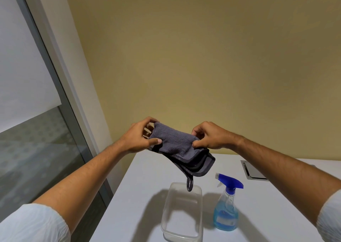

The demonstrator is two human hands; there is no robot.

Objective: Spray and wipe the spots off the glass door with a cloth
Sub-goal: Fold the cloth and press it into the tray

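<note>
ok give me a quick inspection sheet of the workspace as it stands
surface: white tabletop, bare at the near right
job's things: folded grey microfibre cloth held up above the table; clear spray bottle of blue liquid with a blue trigger upright on the table; glass door at left
clutter: empty clear plastic container left of the bottle; metal flap set into the tabletop
grips: left hand and right hand each pinch one end of the cloth
cables: nothing seen
surroundings: yellow wall; white blind behind the glass
</note>
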